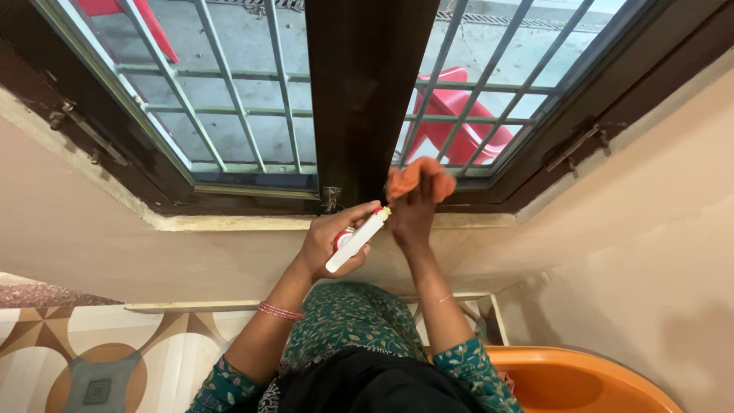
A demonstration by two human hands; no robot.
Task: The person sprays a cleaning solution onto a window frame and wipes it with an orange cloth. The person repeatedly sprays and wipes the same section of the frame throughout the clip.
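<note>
Left hand (336, 239) was closed around a white spray bottle (357, 240), nozzle end pointing up-right toward the window sill (229, 222). Just beside it, the right hand (409, 210) gripped a bunched orange cloth (419, 181), pressed against the base of the dark window frame (367, 99). A red plastic chair (459, 115) stood beyond the grille. An orange tub (581, 378) sat at lower right.

Barred window (229, 99), beige wall (634, 229), patterned floor (99, 359)
</note>
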